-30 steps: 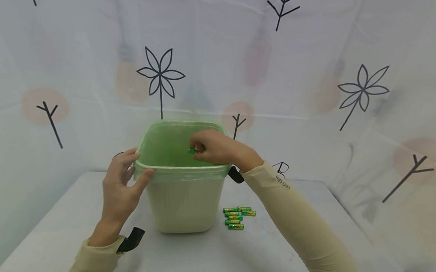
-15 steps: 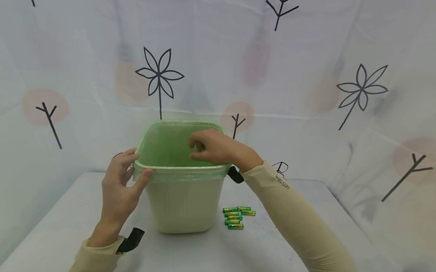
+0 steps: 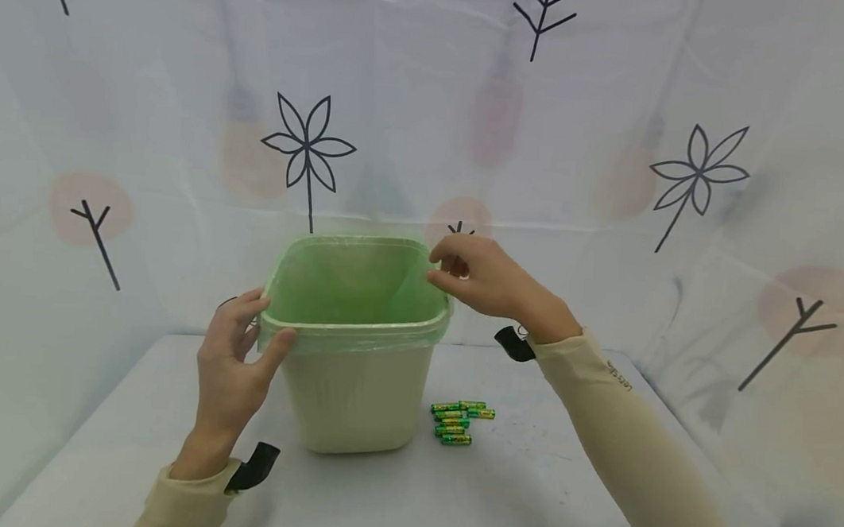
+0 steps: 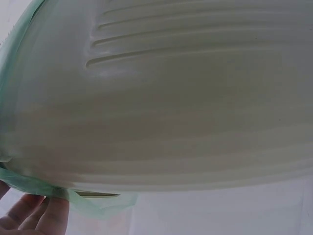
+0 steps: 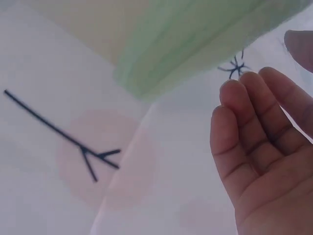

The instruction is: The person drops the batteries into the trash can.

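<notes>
A pale trash bin (image 3: 358, 395) stands upright on the table, its rim covered by a thin green plastic bag (image 3: 342, 279). My left hand (image 3: 234, 365) grips the bin's left front corner, thumb on the front rim and fingers around the left side; in the left wrist view its fingertips (image 4: 54, 213) touch the bag's folded edge. My right hand (image 3: 486, 279) hovers by the right rim with loosely bent fingers; its palm (image 5: 264, 196) is bare in the right wrist view. Several green and yellow batteries (image 3: 454, 421) lie grouped on the table right of the bin.
The white table (image 3: 525, 476) reaches back to a hanging cloth (image 3: 587, 129) printed with flowers and twigs. The bin's lower inside is hidden behind its front wall.
My right hand held a battery over the bin, then let it go. It has since moved right and up, out to the right rim. The left hand has stayed put.
</notes>
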{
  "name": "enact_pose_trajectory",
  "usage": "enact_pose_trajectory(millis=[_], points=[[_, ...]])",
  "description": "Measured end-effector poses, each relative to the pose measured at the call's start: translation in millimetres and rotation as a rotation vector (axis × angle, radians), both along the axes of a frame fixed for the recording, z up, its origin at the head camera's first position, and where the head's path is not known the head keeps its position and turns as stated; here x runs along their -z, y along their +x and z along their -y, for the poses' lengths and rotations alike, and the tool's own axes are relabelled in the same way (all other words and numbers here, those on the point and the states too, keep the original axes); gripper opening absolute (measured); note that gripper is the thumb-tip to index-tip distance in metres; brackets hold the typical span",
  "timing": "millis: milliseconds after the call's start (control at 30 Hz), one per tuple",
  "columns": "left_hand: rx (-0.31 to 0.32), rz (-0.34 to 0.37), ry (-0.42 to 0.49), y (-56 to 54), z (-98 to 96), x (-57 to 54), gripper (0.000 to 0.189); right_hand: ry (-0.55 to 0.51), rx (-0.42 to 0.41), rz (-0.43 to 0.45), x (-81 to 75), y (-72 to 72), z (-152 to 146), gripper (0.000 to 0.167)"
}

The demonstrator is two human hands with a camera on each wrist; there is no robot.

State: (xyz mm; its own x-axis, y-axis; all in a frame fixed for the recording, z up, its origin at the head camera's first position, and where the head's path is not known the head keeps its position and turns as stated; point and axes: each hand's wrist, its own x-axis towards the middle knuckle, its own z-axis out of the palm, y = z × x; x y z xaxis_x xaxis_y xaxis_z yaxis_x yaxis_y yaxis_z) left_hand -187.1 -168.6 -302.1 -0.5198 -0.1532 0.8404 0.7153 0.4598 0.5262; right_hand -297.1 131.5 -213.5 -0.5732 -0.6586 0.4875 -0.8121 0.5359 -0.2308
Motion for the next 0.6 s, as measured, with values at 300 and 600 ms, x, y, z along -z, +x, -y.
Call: enact_pose_trajectory(millis=[300,600], points=[[0.027,0.007,0.029,-20.1,12.0,20.1,0.048,0.017,0.091,0.035,37.5,7.9,-51,0.019],[0.039,0.002,0.037,-21.4,15.1,21.4,0.047,0.086,0.15,0.175,107.5,10.8,-68,0.02]])
